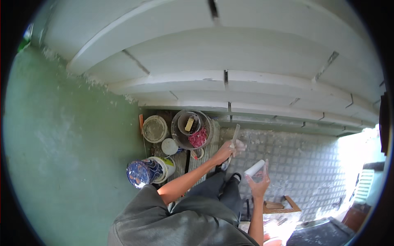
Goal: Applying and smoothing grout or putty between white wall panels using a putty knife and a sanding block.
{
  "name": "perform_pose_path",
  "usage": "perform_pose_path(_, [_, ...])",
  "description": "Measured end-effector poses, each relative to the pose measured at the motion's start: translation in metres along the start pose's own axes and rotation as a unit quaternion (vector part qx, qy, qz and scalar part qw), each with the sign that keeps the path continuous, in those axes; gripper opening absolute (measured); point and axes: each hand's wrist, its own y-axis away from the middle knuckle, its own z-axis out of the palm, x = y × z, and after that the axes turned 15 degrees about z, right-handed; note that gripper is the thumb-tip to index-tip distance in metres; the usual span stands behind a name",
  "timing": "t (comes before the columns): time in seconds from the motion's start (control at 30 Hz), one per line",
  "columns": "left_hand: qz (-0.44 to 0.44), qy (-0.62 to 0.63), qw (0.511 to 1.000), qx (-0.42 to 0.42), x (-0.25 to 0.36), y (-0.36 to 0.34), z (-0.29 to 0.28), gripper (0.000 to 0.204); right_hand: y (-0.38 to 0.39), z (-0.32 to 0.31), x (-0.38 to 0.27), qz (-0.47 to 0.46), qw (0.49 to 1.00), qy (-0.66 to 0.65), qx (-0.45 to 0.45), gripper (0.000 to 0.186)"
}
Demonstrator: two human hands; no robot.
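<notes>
- The left hand (225, 151) had fingers curled around a flat-bladed scraper (235, 135), some fingertips reaching past it; the blur hid how firmly they pressed. A loose hold there could have let the scraper twist or drop toward the shoes (237, 176) below.
- The right hand (258, 186) kept thumb and fingers spread apart, with a white cylinder (255, 168) between them, apparently pinched near its ends. Such a grip looked easy to upset: a small turn of the wrist might have sent the cylinder rolling away across the gridded floor (283, 149).
- The two hands were near each other, tool and cylinder apart. A careless swing could have brought the blade against the cylinder or the right fingers.
- The left forearm passed beside the large grey bucket (175, 130), which held a smaller tub, a yellow block (189, 124) and pinkish-red material (198, 137). A backward elbow seemed likelier to catch the blue-smeared pail (139, 174), crowded close to the body.
- Footing deserved caution too: bucket and pail left little room on the left for a sideways step.
</notes>
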Motion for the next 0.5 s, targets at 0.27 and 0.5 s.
perform_pose_path(0.27, [-0.010,0.226,0.970,-0.091,0.053,0.103,-0.006,0.054,-0.015,0.004,-0.142,-0.129,0.936,0.188,-0.267,0.109])
perform_pose_path(0.5, [0.200,0.331,0.880,0.275,0.090,0.095,0.011,0.050,-0.015,0.021,-0.173,-0.116,0.964,0.073,-0.227,0.064])
